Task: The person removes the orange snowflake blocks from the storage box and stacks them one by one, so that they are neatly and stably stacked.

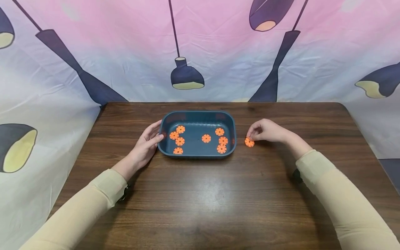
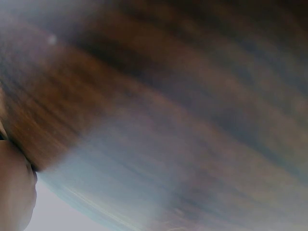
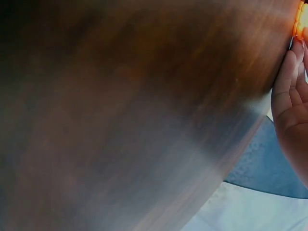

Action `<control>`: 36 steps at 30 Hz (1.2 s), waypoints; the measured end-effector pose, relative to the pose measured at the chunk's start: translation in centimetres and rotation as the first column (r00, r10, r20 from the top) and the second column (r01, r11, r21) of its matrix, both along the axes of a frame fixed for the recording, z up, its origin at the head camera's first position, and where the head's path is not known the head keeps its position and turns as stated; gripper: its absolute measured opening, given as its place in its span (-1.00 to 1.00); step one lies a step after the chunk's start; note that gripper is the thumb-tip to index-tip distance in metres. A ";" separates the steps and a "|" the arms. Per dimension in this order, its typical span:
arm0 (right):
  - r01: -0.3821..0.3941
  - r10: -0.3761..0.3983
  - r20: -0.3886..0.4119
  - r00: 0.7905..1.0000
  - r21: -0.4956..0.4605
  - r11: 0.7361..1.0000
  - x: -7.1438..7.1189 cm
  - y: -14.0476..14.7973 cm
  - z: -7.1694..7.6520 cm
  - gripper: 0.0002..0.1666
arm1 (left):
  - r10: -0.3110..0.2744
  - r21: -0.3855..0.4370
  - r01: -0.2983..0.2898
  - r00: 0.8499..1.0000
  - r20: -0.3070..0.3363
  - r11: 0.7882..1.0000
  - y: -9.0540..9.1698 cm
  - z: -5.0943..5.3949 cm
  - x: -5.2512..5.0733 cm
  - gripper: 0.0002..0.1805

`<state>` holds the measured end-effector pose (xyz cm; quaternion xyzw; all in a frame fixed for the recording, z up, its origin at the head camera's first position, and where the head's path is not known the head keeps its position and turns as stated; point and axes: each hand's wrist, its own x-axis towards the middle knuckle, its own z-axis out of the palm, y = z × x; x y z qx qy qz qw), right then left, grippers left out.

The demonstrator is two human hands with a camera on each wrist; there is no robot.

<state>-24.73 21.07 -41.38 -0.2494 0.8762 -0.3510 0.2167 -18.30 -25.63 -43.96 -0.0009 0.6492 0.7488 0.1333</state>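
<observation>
A dark blue rectangular tray point(image 1: 197, 156) with rounded corners sits on the table and has several orange discs point(image 1: 206, 138) in it, notched round the rim like interlocking snowflake pieces. At its left end my left hand point(image 1: 146, 144) holds the side, thumb on the rim. Right of the tray, my right hand point(image 1: 270, 131) pinches another orange notched disc point(image 1: 249, 142) between thumb and fingers, just above or against the tabletop. In the right wrist view, fingers point(image 3: 288, 72) and part of a bright orange disc point(image 3: 299, 21) show at the edge. The left wrist view catches only a bit of hand point(image 2: 17, 185).
The brown wood-grain table point(image 1: 206, 208) reaches back to a hanging cloth point(image 1: 140, 52) printed with lamps. Inside the tray the discs lie in loose groups at the left and right, with one nearer the middle.
</observation>
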 end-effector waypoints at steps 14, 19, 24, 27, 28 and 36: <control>0.008 -0.008 -0.011 1.000 0.013 1.000 -0.1 -0.1 -0.2 -0.91 | -0.009 0.013 0.009 1.000 -0.012 1.000 -0.1 0.0 0.0 -0.42; 0.015 -0.015 -0.005 1.000 0.013 1.000 -0.2 0.0 -0.3 -0.91 | -0.007 0.011 0.007 1.000 -0.007 1.000 -0.1 0.1 0.1 -0.42; 0.029 -0.029 0.014 0.999 0.014 0.999 -0.2 0.3 -0.3 -0.89 | -0.007 0.008 0.007 1.000 -0.004 1.000 0.0 0.0 0.0 -0.42; 0.030 -0.030 0.035 0.999 0.002 1.000 -0.3 0.3 0.0 -0.87 | -0.007 0.008 0.007 1.000 -0.004 1.000 0.0 0.0 0.0 -0.42; 0.028 -0.028 0.038 0.999 -0.006 1.000 -0.3 0.4 0.2 -0.86 | -0.006 0.009 0.006 1.000 -0.003 1.000 0.0 -0.1 0.0 -0.42; 0.012 -0.013 -0.020 1.000 -0.040 0.999 -0.4 -0.5 2.9 -0.83 | -0.008 0.018 0.008 1.000 -0.009 1.000 -0.1 -0.1 0.0 -0.42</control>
